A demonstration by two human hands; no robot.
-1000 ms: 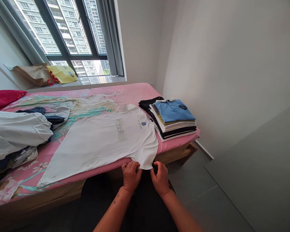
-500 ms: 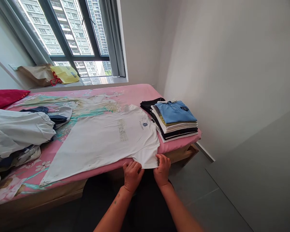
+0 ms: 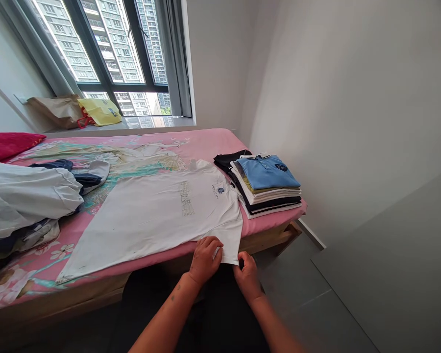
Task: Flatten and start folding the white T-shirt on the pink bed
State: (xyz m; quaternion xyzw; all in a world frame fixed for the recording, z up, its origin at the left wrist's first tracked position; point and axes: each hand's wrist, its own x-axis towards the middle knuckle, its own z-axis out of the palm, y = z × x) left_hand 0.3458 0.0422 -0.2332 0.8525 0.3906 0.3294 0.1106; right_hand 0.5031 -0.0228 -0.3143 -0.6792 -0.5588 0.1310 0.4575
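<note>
White T-shirt (image 3: 161, 211) lies spread flat, front up, across the pink bed sheet (image 3: 206, 139), small blue crest on the chest, faint grey print down the middle. Its near sleeve hangs over the bed's front edge, right in front of me.

My left hand (image 3: 205, 259) rests on that sleeve at the edge, fingers curled down onto the cloth, thumb tucked by the hem; it pinches the fabric loosely rather than gripping hard. My right hand (image 3: 247, 275) sits just beside it, lower, fingers closed on the sleeve's bottom corner from beneath. The two hands are close together, almost touching.

To the right of the shirt, just beside its shoulder, a stack of folded shirts (image 3: 266, 189) sits at the bed's corner, a light blue polo on top.

To the left, well apart from my hands, a heap of unfolded clothes (image 3: 25, 196), mostly white with dark blue pieces. A red pillow (image 3: 7, 144) is behind it.

On the window ledge beyond the bed: a brown paper bag (image 3: 53, 108) and a yellow bag (image 3: 99, 110), touching.
</note>
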